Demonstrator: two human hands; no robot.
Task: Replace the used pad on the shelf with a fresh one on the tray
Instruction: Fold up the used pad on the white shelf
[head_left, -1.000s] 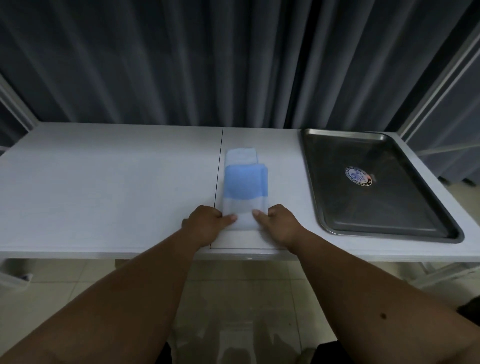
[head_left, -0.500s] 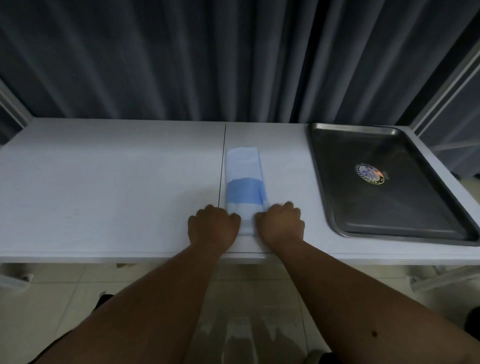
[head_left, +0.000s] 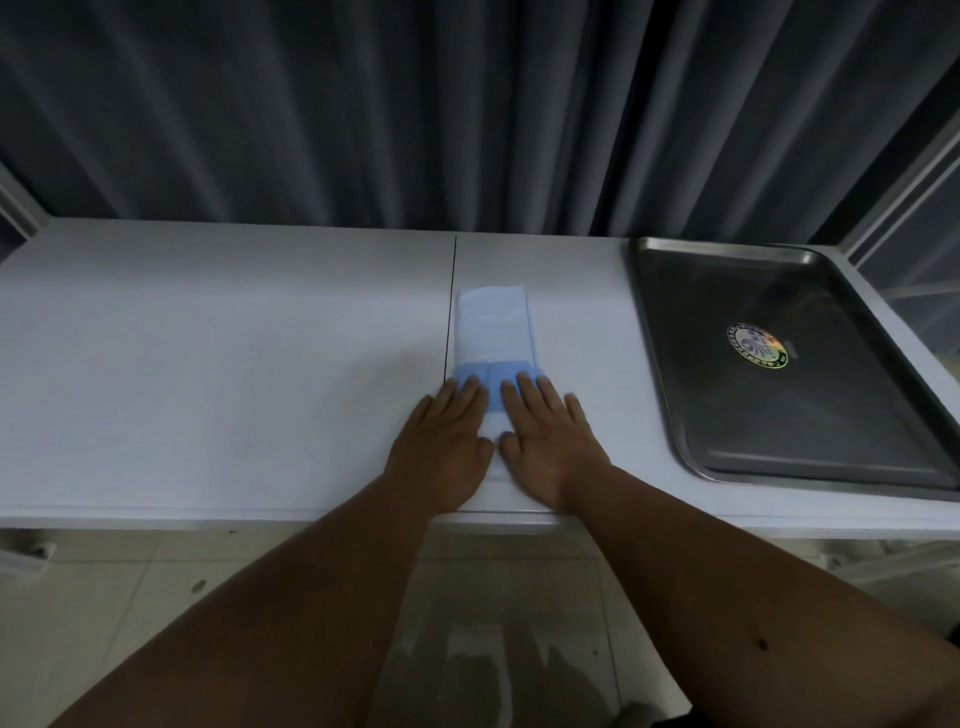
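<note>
Head view: both hands lie flat, side by side, on the near half of the folded pad, fingers straight and pressing down. The left hand covers the pad's left edge; the right hand covers its right edge. Neither hand curls around or pinches anything.

Change since one second ago: the hands were pinching the pad's near end with curled fingers; they have since flattened and slid forward. The blue band, previously a tall block across the pad's middle, is now a narrow strip just beyond the fingertips. This suggests the near end has been folded or rolled over and is being pressed flat.

Location: the pad rests on the white shelf, just right of the panel seam, well apart from the metal tray, which holds no pad.

Assessment: the pad is being compacted and has not yet been moved to the tray.
</note>
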